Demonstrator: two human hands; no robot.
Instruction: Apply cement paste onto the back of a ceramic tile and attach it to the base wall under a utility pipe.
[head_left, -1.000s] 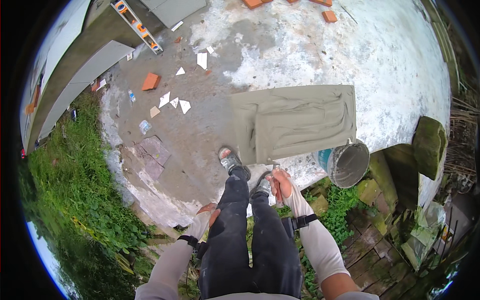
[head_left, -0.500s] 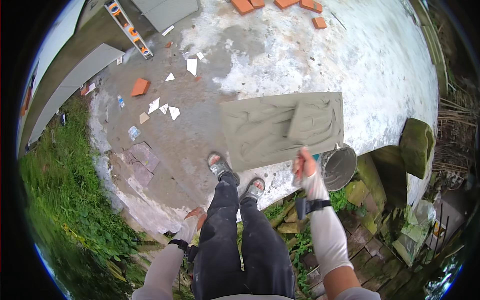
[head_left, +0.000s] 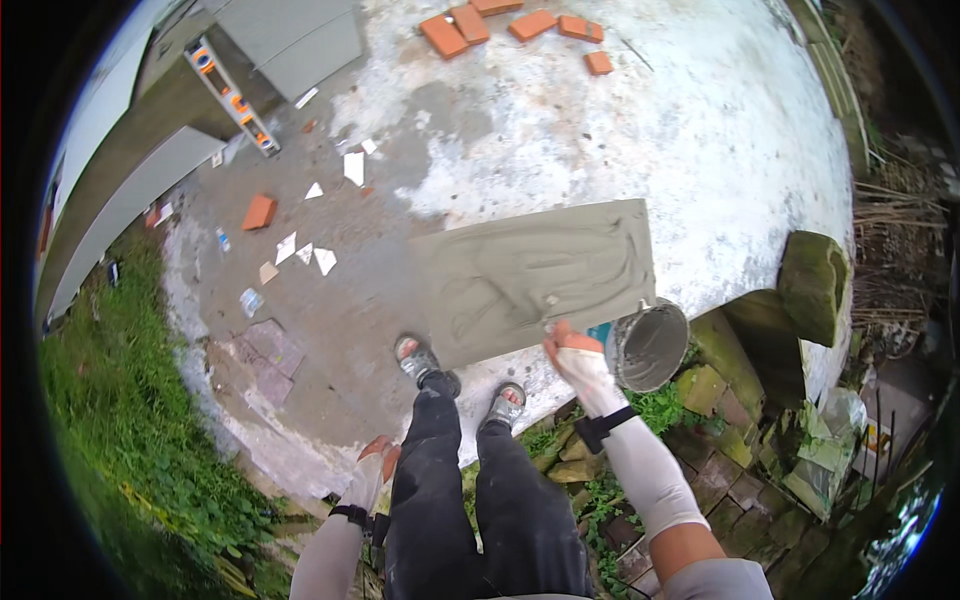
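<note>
A rectangular slab of wet grey mortar [head_left: 590,255] lies on the concrete in front of my feet, its surface streaked with curved ridges. My right hand [head_left: 575,345], in a pale sleeve that covers the palm, is closed at the slab's near edge. It grips a mortar-smeared trowel [head_left: 552,301], whose blade blends into the grey and is hard to make out. Just right of that hand stands a bucket [head_left: 650,347] coated inside with mortar. Beside my left leg hangs my left hand [head_left: 380,457], fingers loosely apart, holding nothing.
Orange bricks [head_left: 443,36] lie at the far side, and a single brick [head_left: 259,211] sits farther left. A spirit level [head_left: 232,97] leans by grey panels [head_left: 300,45]. White tile pieces [head_left: 354,168] are scattered about. Mossy stone blocks [head_left: 815,285] border the right; grass [head_left: 130,390] borders the left.
My right hand has moved left and slightly nearer with the trowel, and the mortar's right part looks smoother. The whole view has shifted a little. My left hand stays beside my leg.
</note>
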